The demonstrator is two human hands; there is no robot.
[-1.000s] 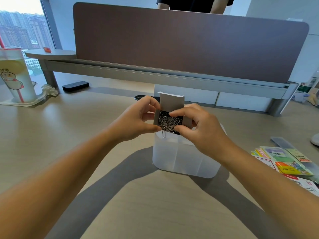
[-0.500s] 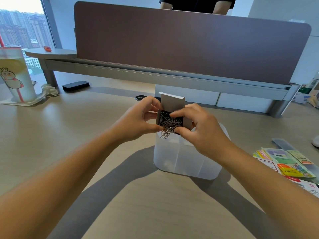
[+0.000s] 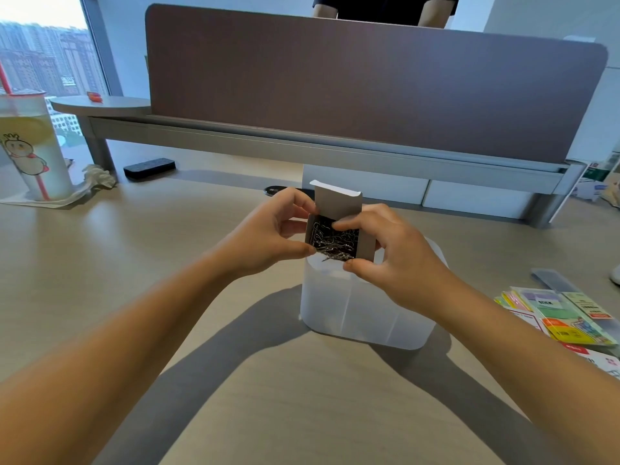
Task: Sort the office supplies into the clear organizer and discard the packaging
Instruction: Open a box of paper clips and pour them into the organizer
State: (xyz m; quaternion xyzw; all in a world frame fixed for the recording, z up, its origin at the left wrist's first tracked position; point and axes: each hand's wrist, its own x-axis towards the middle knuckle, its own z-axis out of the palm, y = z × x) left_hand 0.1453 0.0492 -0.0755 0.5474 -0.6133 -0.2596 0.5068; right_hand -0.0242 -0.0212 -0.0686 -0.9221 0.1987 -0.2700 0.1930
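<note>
I am holding a small grey cardboard box with both hands, just above the clear organizer, which is standing on the bench. The box's flap is standing open at the top, white along its edge, and a tangle of silver paper clips is lying inside, a few poking over the lower lip. My left hand is pinching the box's left side between thumb and fingertips. My right hand is gripping the right side, thumb under the bottom corner and forefinger reaching across the opening onto the clips.

My right hand is covering the box's right wall and part of the organizer's rim, so I am not seeing into most of its compartments. Its frosted walls are showing faint dividers, and I cannot tell whether anything is lying inside.

To my right, packs of coloured sticky notes are lying on the bench, cut off by the frame edge, their print too small to read. At far left a drink cup with a red straw is standing.
</note>
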